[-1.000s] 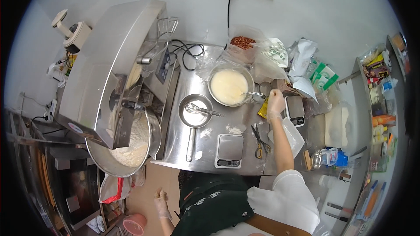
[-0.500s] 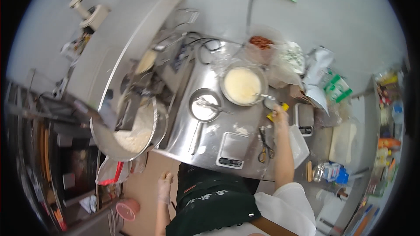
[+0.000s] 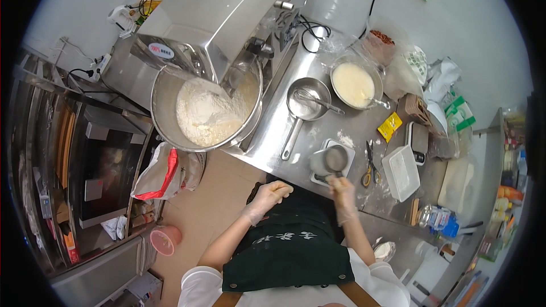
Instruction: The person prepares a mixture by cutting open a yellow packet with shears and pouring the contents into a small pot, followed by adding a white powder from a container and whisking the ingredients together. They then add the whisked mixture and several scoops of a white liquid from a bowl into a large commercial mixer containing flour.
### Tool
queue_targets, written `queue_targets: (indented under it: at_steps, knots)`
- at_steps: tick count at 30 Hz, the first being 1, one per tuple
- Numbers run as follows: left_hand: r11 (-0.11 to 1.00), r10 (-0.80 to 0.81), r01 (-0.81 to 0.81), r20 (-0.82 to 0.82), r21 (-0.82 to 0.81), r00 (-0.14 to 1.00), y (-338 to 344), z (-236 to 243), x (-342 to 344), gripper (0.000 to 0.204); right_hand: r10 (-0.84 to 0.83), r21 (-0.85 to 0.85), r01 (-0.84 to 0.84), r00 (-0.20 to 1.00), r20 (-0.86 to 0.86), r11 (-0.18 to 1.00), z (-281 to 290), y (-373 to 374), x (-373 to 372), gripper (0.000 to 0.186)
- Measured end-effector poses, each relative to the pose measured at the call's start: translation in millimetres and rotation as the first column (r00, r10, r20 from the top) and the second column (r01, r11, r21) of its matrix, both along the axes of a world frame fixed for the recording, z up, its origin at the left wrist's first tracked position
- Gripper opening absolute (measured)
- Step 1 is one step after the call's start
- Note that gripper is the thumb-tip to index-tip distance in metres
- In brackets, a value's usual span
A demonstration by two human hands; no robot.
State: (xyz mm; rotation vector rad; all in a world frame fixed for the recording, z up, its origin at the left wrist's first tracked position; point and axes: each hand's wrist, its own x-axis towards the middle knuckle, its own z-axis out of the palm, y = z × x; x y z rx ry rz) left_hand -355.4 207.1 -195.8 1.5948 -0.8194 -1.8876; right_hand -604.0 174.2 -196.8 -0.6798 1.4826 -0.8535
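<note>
My right hand (image 3: 343, 192), in a clear glove, is closed on the handle of a small round metal scoop or strainer (image 3: 336, 158); its exact kind is hard to tell. The scoop hangs over a digital scale (image 3: 348, 150) near the counter's front edge. My left hand (image 3: 272, 195), also gloved, is held in front of my dark apron (image 3: 287, 244) with its fingers curled together, and nothing shows in it. Beyond them a metal saucepan (image 3: 310, 115) holds a whisk (image 3: 318, 101). Behind it stands a bowl of pale yellow liquid (image 3: 351, 84) with a metal handle leaning out.
At left a large mixer (image 3: 216, 11) stands with flour (image 3: 202, 108) in its steel bowl (image 3: 162, 119). Scissors (image 3: 372, 165), a yellow packet (image 3: 389, 127), a white plastic container (image 3: 401, 173) and a second scale (image 3: 418, 142) lie at right. A flour sack (image 3: 153, 179) and pink bin (image 3: 165, 240) stand below.
My right hand has drawn back from beside the bowl of liquid to the front scale, now with the scoop. My left hand has risen from my side to the front. The view has shifted.
</note>
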Motion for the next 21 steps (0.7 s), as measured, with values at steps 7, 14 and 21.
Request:
queue_targets:
  at_steps: [7, 14, 21]
  knots:
    - [0.967, 0.078, -0.06, 0.066, -0.248, 0.995, -3.1, -47.6, -24.3, 0.035, -0.125, -0.067, 0.125, 0.992, -0.002, 0.99, -63.2, 26.6, 90.8, 0.016]
    - [0.941, 0.156, -0.063, 0.261, -0.333, 0.953, -4.5, -110.7, -49.5, 0.038, -0.076, -0.134, 0.05, 0.977, -0.198, 0.99, -71.9, 51.9, 84.7, 0.023]
    - [0.993, 0.114, -0.11, -0.14, 0.038, 0.984, -15.6, -68.5, -69.9, 0.021, -0.066, -0.48, -0.222, 0.856, -0.513, 0.849, -25.4, -13.0, 20.9, 0.019]
